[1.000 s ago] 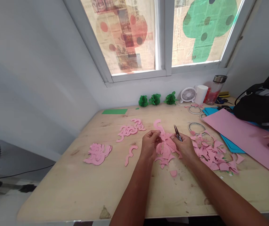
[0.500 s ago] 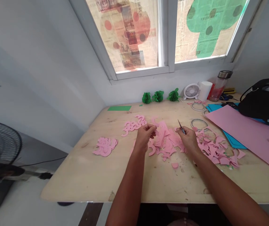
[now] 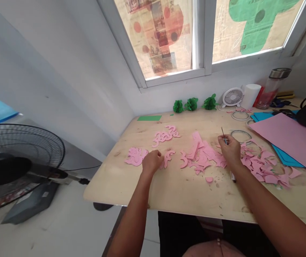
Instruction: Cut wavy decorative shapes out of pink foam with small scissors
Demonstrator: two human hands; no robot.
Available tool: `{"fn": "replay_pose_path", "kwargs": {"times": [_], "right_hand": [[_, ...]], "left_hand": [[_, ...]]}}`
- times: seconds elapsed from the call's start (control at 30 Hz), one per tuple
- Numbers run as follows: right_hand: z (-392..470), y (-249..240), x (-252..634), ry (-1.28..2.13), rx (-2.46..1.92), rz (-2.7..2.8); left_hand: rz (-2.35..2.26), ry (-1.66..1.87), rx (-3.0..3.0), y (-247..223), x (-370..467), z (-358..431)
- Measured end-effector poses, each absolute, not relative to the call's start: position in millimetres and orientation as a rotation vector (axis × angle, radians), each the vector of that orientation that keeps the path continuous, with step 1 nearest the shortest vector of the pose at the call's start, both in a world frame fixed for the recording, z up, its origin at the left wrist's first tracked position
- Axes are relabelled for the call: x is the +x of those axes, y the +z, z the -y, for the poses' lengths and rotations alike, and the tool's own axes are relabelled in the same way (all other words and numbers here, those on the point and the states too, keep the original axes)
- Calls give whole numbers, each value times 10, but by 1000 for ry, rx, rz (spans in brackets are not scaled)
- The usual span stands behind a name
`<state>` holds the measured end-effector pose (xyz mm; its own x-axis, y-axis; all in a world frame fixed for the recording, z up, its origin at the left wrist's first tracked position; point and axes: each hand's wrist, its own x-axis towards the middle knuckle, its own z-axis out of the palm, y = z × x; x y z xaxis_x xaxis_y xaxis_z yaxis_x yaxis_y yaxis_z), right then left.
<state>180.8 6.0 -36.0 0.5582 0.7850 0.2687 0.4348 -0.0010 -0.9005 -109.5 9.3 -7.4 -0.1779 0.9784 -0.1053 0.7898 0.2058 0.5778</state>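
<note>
My left hand [image 3: 152, 162] is closed, fingertips pressed together low over the table. Whatever lies between its fingers is hidden. Right beside the fingertips is a small group of curved pink paper cutouts [image 3: 168, 157]. To the hand's left sits a stack of scalloped pink paper shapes [image 3: 135, 156], and beyond it lies a cluster of ring-like pink cutouts [image 3: 165, 136]. My right hand [image 3: 231, 149] is closed around slim scissors [image 3: 224, 137], their points facing away from me. Pink paper strips and scraps [image 3: 202, 153] spread between the hands.
More pink scraps [image 3: 262, 162] lie right of my right hand, near tape rolls [image 3: 241, 136]. A large pink sheet [image 3: 289, 137] rests over blue sheets [image 3: 289, 157]. Green paper decorations [image 3: 191, 104], a small white fan [image 3: 232, 97] and a bottle [image 3: 273, 89] line the wall. A floor fan [image 3: 16, 167] stands left.
My left hand has moved left, away from the strips and down beside the curved cutouts. My right hand keeps the scissors near the scraps. The view has turned left.
</note>
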Motion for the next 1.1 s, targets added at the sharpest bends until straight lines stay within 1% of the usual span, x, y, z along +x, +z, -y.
{"fn": "replay_pose_path", "kwargs": {"times": [0.1,0.2,0.3,0.4,0.67,0.8,0.87,0.93,1.0,1.1], "right_hand": [[-35,-349,1754,365,-1571,1059],[-4,-301,1699,364,-1523,1062],[22,-242,1665,403,-1441,1024],[37,-186,1645,469,-1367,969],[150,73,1527,786,-1145,853],[329,117,1476,929,-1095,840],[436,80,1472,984,-1111,857],[544,21,1485,1016,-1171,885],[650,-40,1510,1024,-1216,900],[800,-120,1560,1064,-1236,900]], "left_hand": [[-2117,562,1732,-70,-989,-48],[-1917,447,2035,-126,-740,54],[-1703,439,2360,-235,-501,166],[-1674,415,2528,-339,-405,239],[-1802,457,2587,-414,-730,343],[-1858,577,2546,-414,-830,405],[-1798,660,2533,-411,-768,440],[-1637,682,2564,-404,-632,476],[-1467,634,2612,-396,-458,503],[-1391,543,2619,-382,-212,510]]}}
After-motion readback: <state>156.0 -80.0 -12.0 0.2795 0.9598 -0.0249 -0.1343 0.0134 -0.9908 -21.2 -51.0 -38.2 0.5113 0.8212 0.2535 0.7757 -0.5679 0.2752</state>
